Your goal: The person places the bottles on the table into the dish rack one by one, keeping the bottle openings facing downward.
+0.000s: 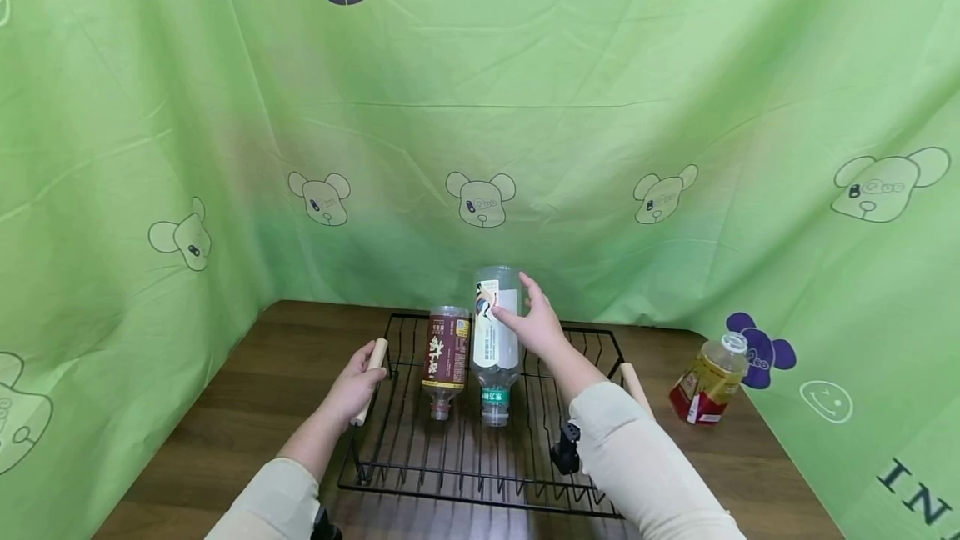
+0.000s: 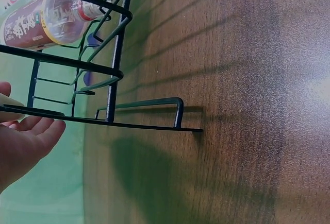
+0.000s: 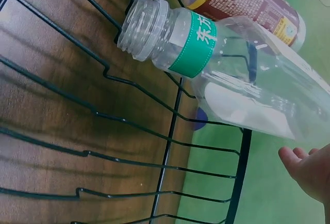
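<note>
Three plastic bottles are in view, two of them in one black wire rack [image 3: 239, 176] on a brown wood-grain table [image 1: 225, 423]. The clear bottle [image 1: 497, 357], with a white label and green neck band, lies neck-down over the wires: its mouth points toward the person, its base to the back and up, its long axis running near to far. Just left of it, the maroon-labelled bottle [image 1: 446, 352] points the same way, nearly parallel. The right hand [image 1: 538, 327] is at the clear bottle's base end, thumb and fingers spread wide; whether they touch the plastic is hard to tell. The left hand [image 1: 352, 383] has its fingers curled round one of the rack's two wooden handles [image 1: 635, 386]. The third bottle, a red-and-yellow-labelled one [image 1: 708, 382], stands upright on the table, right of the rack.
</note>
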`<control>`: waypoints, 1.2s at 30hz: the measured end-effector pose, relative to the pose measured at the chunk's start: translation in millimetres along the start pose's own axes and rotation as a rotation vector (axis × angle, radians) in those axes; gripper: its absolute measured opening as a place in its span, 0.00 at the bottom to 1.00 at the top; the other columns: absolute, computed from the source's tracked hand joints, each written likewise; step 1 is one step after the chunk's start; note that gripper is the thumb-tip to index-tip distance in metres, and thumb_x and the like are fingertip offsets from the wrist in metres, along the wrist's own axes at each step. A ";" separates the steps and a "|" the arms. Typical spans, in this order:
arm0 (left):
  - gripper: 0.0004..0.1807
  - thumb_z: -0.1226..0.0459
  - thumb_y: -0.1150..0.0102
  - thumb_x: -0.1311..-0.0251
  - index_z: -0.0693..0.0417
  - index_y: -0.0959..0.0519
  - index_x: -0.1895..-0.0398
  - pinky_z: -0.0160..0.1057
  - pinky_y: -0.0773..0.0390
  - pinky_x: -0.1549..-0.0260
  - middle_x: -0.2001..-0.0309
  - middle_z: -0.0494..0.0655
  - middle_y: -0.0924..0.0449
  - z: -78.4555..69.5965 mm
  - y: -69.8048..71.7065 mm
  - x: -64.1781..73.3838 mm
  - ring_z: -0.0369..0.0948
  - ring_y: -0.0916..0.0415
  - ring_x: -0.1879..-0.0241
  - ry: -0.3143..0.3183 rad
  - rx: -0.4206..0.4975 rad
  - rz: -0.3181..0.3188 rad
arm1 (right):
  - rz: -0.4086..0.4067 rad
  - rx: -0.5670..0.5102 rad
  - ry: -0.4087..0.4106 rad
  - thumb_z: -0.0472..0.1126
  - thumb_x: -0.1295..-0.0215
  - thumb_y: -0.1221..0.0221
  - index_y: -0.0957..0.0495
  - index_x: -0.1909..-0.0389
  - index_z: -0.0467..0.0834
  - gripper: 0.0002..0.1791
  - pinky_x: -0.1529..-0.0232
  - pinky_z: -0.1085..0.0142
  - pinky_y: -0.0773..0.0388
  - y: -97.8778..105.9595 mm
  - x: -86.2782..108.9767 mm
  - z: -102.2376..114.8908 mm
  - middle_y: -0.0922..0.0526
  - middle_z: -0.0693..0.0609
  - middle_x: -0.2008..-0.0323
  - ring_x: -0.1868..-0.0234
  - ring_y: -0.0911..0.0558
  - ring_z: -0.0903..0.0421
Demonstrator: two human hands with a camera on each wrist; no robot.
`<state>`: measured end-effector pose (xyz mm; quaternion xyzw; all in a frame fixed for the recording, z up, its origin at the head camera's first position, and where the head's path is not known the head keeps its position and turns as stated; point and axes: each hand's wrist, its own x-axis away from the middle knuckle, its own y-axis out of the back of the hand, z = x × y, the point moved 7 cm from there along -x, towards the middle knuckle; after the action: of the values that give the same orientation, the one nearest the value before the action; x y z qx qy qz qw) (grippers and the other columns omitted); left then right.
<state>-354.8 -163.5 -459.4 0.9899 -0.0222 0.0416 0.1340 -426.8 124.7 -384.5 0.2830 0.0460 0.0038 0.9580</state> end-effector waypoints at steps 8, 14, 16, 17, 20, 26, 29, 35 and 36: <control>0.36 0.68 0.57 0.31 0.67 0.58 0.23 0.64 0.43 0.32 0.27 0.75 0.52 -0.1 0.0 0.8 0.66 0.49 0.28 0.003 -0.007 0.008 | -0.005 -0.020 0.007 0.51 0.36 0.38 0.56 0.22 0.52 0.49 0.34 0.39 0.36 12.8 9.2 0.9 0.52 0.41 0.22 0.25 0.44 0.37; 0.37 0.67 0.57 0.30 0.65 0.59 0.23 0.64 0.45 0.32 0.26 0.74 0.53 2.3 0.9 0.7 0.66 0.50 0.28 0.007 -0.003 0.010 | 0.001 -0.075 0.026 0.49 0.35 0.39 0.58 0.21 0.51 0.49 0.33 0.39 0.37 28.1 15.3 3.2 0.53 0.38 0.22 0.25 0.45 0.37; 0.37 0.67 0.57 0.30 0.65 0.59 0.23 0.64 0.44 0.32 0.26 0.74 0.53 2.3 1.0 0.9 0.66 0.50 0.28 0.004 -0.008 0.009 | -0.005 -0.084 0.031 0.49 0.35 0.38 0.58 0.21 0.50 0.49 0.32 0.39 0.38 36.9 17.9 2.9 0.53 0.38 0.22 0.25 0.45 0.37; 0.37 0.67 0.57 0.30 0.65 0.59 0.23 0.64 0.44 0.32 0.27 0.74 0.53 2.1 0.9 1.1 0.67 0.49 0.28 0.003 -0.011 0.009 | -0.006 -0.086 0.031 0.49 0.35 0.39 0.59 0.21 0.51 0.49 0.32 0.39 0.39 41.7 19.4 2.1 0.54 0.38 0.22 0.25 0.45 0.37; 0.37 0.68 0.57 0.30 0.66 0.58 0.23 0.64 0.43 0.32 0.27 0.75 0.52 1.4 0.5 1.0 0.67 0.48 0.29 -0.003 -0.015 0.009 | -0.011 -0.078 0.033 0.50 0.34 0.39 0.60 0.21 0.51 0.50 0.31 0.39 0.41 57.1 24.7 -1.4 0.54 0.38 0.22 0.24 0.46 0.36; 0.37 0.68 0.56 0.31 0.66 0.58 0.23 0.63 0.41 0.33 0.28 0.75 0.50 1.5 1.1 0.0 0.66 0.46 0.29 -0.001 -0.012 0.002 | -0.033 -0.068 0.037 0.51 0.33 0.40 0.63 0.21 0.50 0.50 0.31 0.39 0.41 89.3 37.2 -13.6 0.55 0.37 0.22 0.24 0.48 0.36; 0.37 0.68 0.56 0.31 0.66 0.58 0.23 0.63 0.41 0.33 0.28 0.75 0.50 2.2 1.3 -0.5 0.66 0.46 0.30 -0.001 -0.015 -0.001 | -0.046 -0.068 0.031 0.53 0.33 0.40 0.64 0.21 0.50 0.51 0.31 0.38 0.42 101.8 42.4 -21.1 0.56 0.37 0.22 0.24 0.48 0.36; 0.37 0.69 0.57 0.31 0.67 0.58 0.24 0.63 0.42 0.32 0.28 0.75 0.50 2.0 0.7 -0.4 0.67 0.46 0.29 -0.010 -0.014 0.003 | -0.094 -0.089 0.024 0.53 0.34 0.39 0.67 0.21 0.51 0.54 0.29 0.39 0.44 122.8 50.8 -37.2 0.59 0.38 0.22 0.24 0.50 0.35; 0.37 0.69 0.57 0.31 0.67 0.58 0.24 0.63 0.42 0.32 0.28 0.75 0.51 2.0 0.7 -0.4 0.66 0.47 0.29 -0.012 -0.014 0.004 | -0.105 -0.090 0.026 0.52 0.34 0.38 0.67 0.21 0.51 0.54 0.29 0.39 0.45 126.5 51.9 -39.6 0.59 0.38 0.22 0.24 0.50 0.35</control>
<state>-355.1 -164.7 -461.1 0.9891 -0.0251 0.0360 0.1406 -376.3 254.2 -353.4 0.2370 0.0733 -0.0409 0.9679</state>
